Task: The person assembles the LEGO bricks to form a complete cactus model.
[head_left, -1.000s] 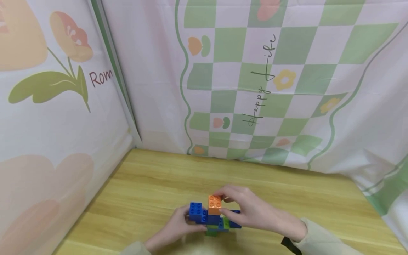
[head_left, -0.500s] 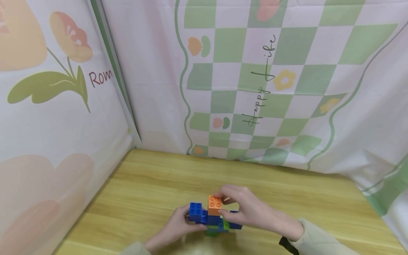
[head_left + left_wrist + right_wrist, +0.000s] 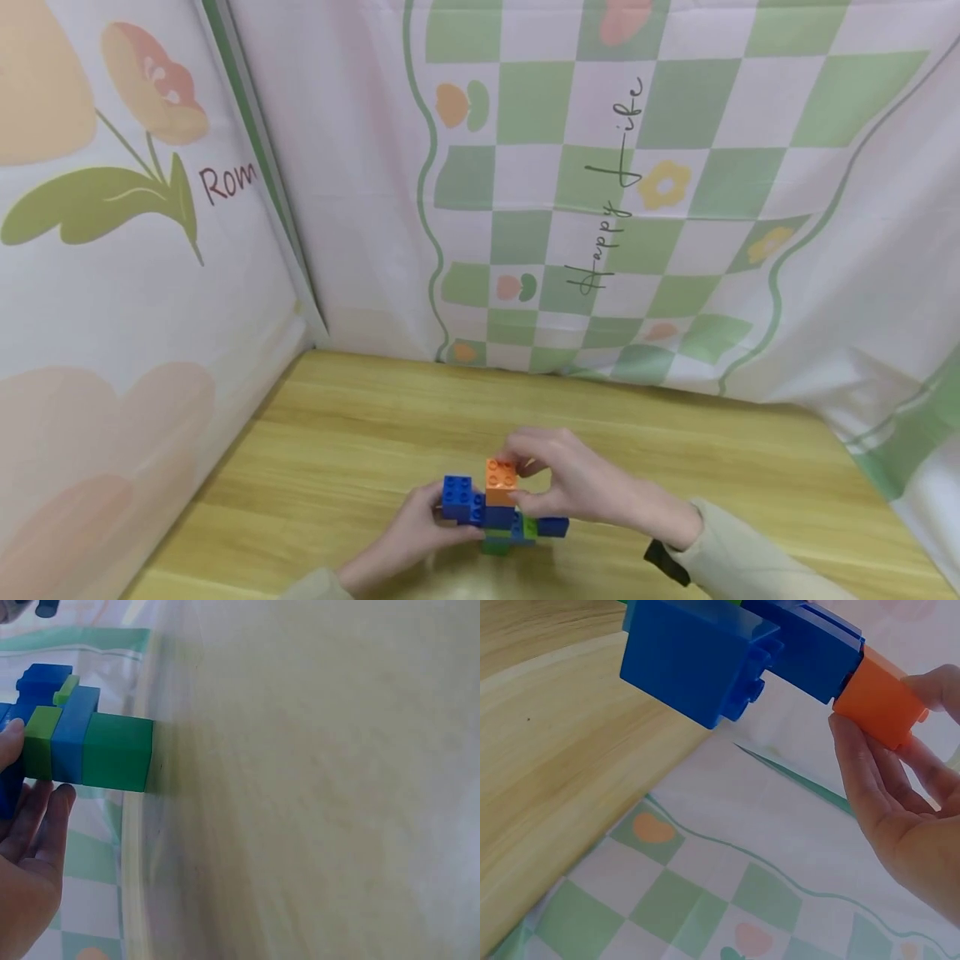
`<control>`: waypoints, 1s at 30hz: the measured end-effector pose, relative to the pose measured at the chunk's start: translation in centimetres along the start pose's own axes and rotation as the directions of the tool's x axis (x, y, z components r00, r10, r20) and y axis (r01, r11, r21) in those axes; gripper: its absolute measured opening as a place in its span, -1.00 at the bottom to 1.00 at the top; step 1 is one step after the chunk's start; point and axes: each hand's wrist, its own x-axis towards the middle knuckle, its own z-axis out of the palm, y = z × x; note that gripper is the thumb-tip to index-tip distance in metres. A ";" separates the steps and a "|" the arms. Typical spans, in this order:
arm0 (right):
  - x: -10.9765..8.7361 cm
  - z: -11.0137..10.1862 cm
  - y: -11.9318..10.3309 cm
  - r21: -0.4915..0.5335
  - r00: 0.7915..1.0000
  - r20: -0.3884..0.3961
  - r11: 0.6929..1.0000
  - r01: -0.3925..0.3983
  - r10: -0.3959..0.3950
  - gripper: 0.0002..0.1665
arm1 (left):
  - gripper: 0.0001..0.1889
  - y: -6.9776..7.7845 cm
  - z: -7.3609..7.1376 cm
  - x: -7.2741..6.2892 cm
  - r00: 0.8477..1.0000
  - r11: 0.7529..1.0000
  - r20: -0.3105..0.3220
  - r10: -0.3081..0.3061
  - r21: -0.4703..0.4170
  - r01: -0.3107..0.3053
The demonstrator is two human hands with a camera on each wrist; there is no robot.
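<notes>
A built figure of toy building bricks stands between my two hands in the head view. An orange brick (image 3: 501, 483) tops it, seated on a blue brick (image 3: 498, 517); my right hand (image 3: 577, 479) pinches the orange one between thumb and fingers. From the left side, my left hand (image 3: 408, 527) grips the figure below a raised blue brick (image 3: 457, 497), some fingers hidden behind it. Another blue brick (image 3: 686, 664) sticks out to the right, its studs showing in the right wrist view. At the bottom, a dark green brick (image 3: 118, 752) forms the base in the left wrist view.
The wooden table (image 3: 360, 417) extends behind and around the figure. A printed cloth (image 3: 592, 217) hangs along its back edge, and another floral cloth (image 3: 142, 308) closes off the left side. A dark strap (image 3: 666, 562) hangs by the right sleeve.
The head view has shifted slightly. My right hand has moved a little, its fingers still pinching the orange brick. My left hand keeps its grip, and the bricks stay stacked alike.
</notes>
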 end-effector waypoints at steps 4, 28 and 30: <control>0.0 0.1 -0.1 0.002 1.000 -0.006 1.000 -0.008 0.008 -0.73 | -0.53 0.0 0.1 0.0 1.000 1.000 -0.005 0.006 0.005 -0.006; -1.1 0.8 0.5 -0.018 0.997 -0.074 1.000 0.020 -0.022 -0.65 | -0.53 0.2 0.0 -0.1 1.000 1.000 0.002 -0.018 -0.002 0.018; -1.1 0.8 0.5 -0.019 0.995 -0.082 0.999 0.048 -0.050 -0.63 | -0.53 0.3 0.0 -0.1 1.000 1.000 0.004 -0.022 0.001 0.022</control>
